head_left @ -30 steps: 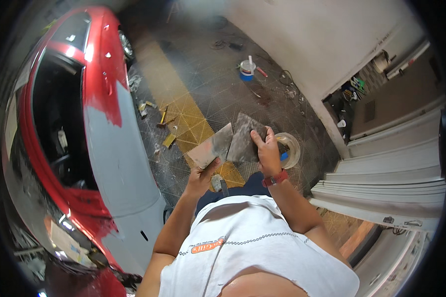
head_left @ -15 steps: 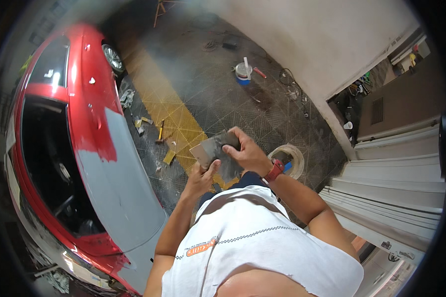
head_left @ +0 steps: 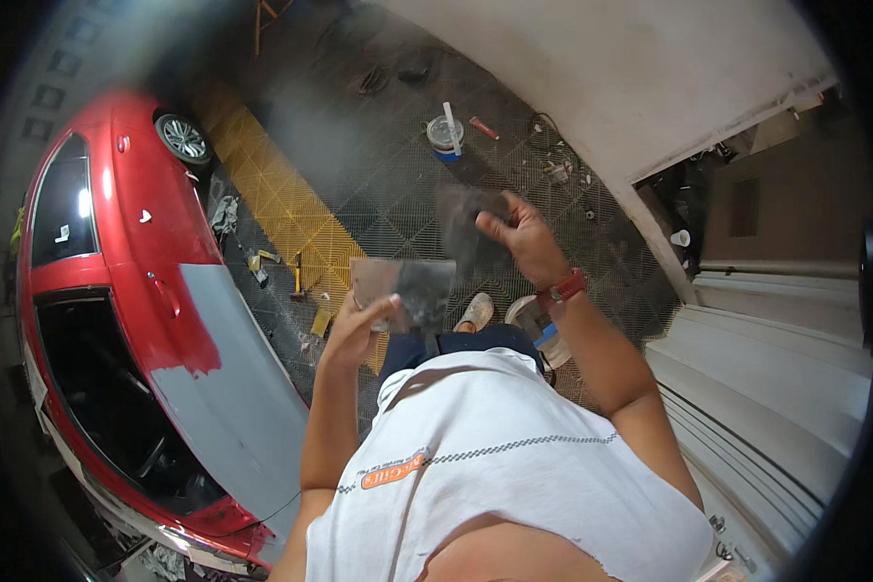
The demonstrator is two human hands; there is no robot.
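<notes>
My left hand (head_left: 352, 332) is closed on a flat rectangular sheet (head_left: 424, 292), tan-grey at its left end and dark grey at the right, which looks like sandpaper. The thumb lies on top of it. Up and to the right, my right hand (head_left: 531, 246) pinches a dark, flat, squarish piece (head_left: 469, 215) between thumb and fingers. That piece is smeared by motion, and a gap separates it from the sheet. Both hands are held in front of my body, above the floor.
On the left stands a red car (head_left: 131, 233) with a grey-coated side panel (head_left: 242, 388). A hammer (head_left: 299, 277) and scraps lie beside it on the gridded floor. A lidded tub (head_left: 444, 136) stands ahead; a white bucket (head_left: 529, 315) is near my legs. A white wall (head_left: 640, 78) bounds the right.
My hands have come apart; the right one has moved up and right with the dark piece, while the left keeps the sheet. The view has shifted, and a shoe now shows.
</notes>
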